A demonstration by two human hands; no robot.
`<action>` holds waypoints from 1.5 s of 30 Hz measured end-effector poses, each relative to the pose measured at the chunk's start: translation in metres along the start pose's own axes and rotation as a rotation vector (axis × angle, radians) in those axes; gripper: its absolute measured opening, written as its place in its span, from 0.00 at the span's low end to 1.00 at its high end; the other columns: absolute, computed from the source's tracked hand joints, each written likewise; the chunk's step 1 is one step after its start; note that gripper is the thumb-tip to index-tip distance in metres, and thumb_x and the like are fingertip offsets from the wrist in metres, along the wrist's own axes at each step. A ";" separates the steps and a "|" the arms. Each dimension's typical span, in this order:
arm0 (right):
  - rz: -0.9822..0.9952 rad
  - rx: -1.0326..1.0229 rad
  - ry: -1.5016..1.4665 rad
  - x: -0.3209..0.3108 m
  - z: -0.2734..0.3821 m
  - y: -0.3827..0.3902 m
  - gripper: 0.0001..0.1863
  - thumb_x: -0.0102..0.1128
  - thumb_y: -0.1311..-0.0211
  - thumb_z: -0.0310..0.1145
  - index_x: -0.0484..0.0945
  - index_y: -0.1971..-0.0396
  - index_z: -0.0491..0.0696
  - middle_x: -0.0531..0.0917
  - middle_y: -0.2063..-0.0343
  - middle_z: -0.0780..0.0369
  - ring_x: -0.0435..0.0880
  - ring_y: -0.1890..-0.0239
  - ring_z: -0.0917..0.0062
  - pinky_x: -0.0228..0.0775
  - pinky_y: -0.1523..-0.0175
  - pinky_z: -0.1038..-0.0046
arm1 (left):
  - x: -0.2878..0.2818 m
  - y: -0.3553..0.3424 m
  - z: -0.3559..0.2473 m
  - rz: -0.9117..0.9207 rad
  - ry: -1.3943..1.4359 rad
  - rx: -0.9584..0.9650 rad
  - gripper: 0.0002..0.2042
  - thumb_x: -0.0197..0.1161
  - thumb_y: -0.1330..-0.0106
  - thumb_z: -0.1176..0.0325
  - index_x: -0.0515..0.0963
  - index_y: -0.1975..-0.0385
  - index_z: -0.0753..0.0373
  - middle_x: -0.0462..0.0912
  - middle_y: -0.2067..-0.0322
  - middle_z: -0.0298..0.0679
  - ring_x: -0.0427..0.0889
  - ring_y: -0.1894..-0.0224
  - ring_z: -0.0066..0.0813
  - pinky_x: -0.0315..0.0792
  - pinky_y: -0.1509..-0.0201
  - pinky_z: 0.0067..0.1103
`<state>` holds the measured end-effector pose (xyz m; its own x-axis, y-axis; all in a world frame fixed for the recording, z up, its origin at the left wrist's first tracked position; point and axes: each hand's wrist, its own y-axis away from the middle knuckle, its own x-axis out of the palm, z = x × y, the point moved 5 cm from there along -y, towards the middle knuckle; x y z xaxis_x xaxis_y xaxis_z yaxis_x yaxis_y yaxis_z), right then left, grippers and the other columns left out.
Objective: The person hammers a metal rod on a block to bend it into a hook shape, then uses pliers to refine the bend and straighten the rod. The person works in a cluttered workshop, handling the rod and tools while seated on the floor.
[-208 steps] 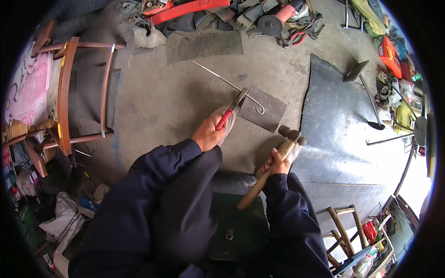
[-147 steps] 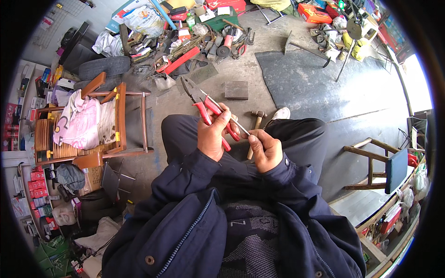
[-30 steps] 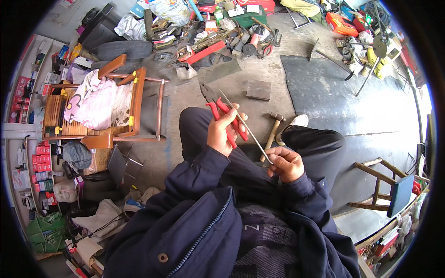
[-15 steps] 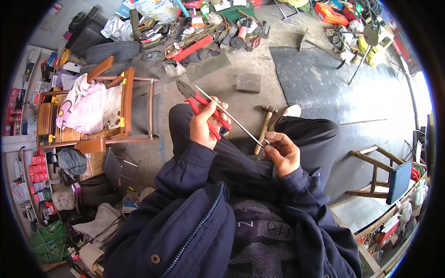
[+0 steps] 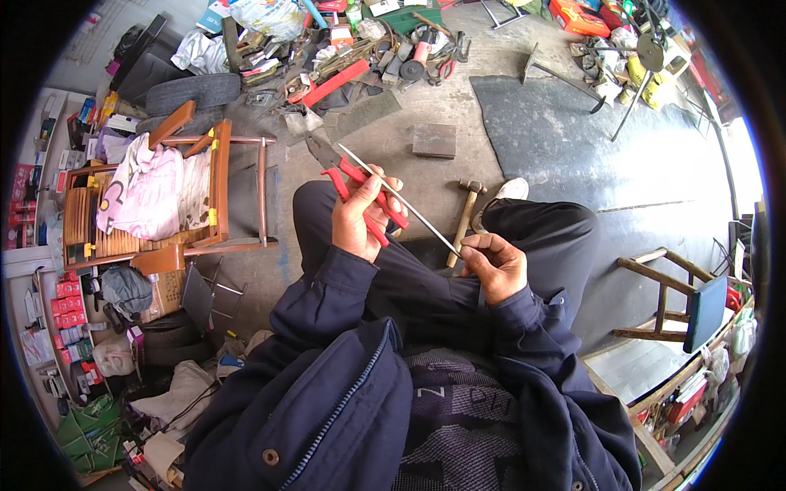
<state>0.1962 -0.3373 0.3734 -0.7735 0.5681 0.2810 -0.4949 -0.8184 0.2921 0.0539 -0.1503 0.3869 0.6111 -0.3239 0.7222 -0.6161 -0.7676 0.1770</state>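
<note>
In my left hand (image 5: 359, 214) are pliers (image 5: 344, 185) with red handles, their dark jaws pointing up and to the left. A thin metal rod (image 5: 412, 210) slants across the same hand, its tapered tip beside the pliers' jaws. The rod's lower right end is pinched between the thumb and fingers of my right hand (image 5: 496, 268). The fingertips hide that end. Both hands are above my lap. Just beyond them, a wooden-handled hammer (image 5: 467, 221) lies by my shoe, and a rectangular metal block (image 5: 434, 141) rests on the floor.
A wooden folding chair (image 5: 219, 184) with a pink cloth stands at the left. At the right is a blue-topped stool (image 5: 704, 317). Tools, including an angle grinder (image 5: 414, 65), and a long red bar (image 5: 336, 83) are heaped at the far side. A dark mat (image 5: 565, 135) covers floor at far right.
The right thumb and fingers have shifted slightly at the rod's end, now covering the bent tip seen before. The left hand keeps its hold, and the whole view has shifted a little.
</note>
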 end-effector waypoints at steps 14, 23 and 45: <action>0.106 0.123 -0.279 -0.005 -0.003 -0.002 0.12 0.53 0.27 0.31 0.78 0.52 0.40 0.82 0.68 0.61 0.82 0.71 0.77 0.78 0.67 0.75 | -0.006 -0.001 0.008 -0.047 0.083 -0.058 0.06 0.57 0.28 0.67 0.75 0.57 0.61 0.80 0.63 0.43 0.80 0.69 0.29 0.76 0.62 0.31; 0.054 0.085 -0.556 -0.014 -0.006 -0.008 0.11 0.56 0.31 0.23 0.78 0.51 0.41 0.85 0.63 0.56 0.84 0.69 0.74 0.81 0.62 0.71 | -0.009 -0.002 0.010 -0.008 0.129 -0.031 0.08 0.55 0.26 0.67 0.78 0.55 0.60 0.80 0.61 0.44 0.79 0.66 0.29 0.75 0.59 0.32; 0.047 0.049 -0.679 -0.019 -0.011 -0.012 0.13 0.52 0.30 0.23 0.77 0.50 0.37 0.84 0.58 0.55 0.86 0.60 0.71 0.84 0.55 0.69 | -0.006 0.001 0.013 -0.098 0.132 -0.045 0.05 0.57 0.28 0.68 0.76 0.57 0.60 0.80 0.60 0.40 0.82 0.66 0.30 0.78 0.61 0.32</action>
<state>0.2129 -0.3390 0.3547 -0.3660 0.4741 0.8008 -0.4362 -0.8475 0.3024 0.0563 -0.1563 0.3740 0.6004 -0.1709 0.7812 -0.5803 -0.7653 0.2785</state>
